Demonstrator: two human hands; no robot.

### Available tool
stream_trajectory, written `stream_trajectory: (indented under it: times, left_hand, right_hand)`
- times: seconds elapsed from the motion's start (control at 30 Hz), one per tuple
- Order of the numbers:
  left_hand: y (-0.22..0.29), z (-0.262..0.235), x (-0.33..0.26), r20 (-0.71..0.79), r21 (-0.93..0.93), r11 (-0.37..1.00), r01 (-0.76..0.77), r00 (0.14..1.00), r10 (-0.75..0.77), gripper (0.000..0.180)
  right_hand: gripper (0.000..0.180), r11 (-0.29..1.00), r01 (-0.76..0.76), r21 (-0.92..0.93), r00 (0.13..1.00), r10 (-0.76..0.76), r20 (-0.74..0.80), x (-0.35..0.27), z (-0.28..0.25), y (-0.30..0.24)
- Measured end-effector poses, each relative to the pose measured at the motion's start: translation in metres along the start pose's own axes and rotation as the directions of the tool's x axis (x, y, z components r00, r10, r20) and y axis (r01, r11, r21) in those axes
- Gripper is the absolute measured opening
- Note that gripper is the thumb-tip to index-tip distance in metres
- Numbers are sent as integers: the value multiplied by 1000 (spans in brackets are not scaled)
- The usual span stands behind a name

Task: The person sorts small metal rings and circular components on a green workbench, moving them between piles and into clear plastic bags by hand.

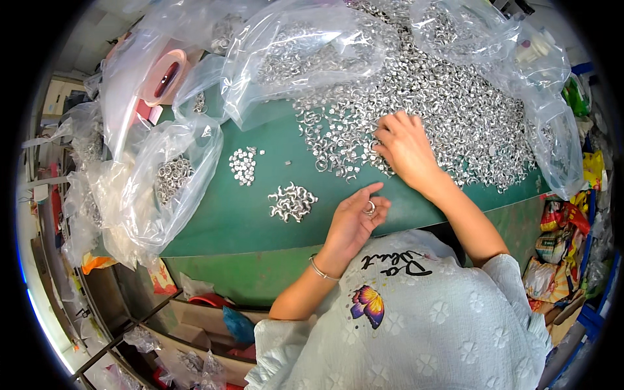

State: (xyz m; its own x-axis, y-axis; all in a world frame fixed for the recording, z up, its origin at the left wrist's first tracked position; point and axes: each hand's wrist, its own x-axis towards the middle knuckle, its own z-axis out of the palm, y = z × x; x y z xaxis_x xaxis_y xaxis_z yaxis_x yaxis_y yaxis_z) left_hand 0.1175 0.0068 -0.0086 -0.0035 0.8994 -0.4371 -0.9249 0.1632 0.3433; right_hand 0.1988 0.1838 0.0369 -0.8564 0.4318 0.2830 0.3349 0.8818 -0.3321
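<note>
I saw the big heap of silver rings [448, 110] barely dented, my right hand [406, 149] spread flat on its near edge (holding nothing I could see); two small sorted piles [292, 201] lay done, and my left hand [354, 218] pinched one ring [370, 208].

On the worktop [247, 214] a big ring heap [455, 110] lies far right; two small ring piles [292, 201] lie left of it, bags [162, 188] further left.
</note>
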Motion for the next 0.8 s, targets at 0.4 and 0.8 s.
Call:
stream_trajectory:
  times: [0.4,0.8]
  left_hand:
    - [5,9,4,-138,-219,967,-127,985,98,35]
    - [21,43,-13,-339,-315,933,-171,939,58,28]
  right_hand:
    - [15,907,-121,403,978,38,206,-1,-17,-15]
    - [9,776,-331,537,775,-101,624,20,-19,-15]
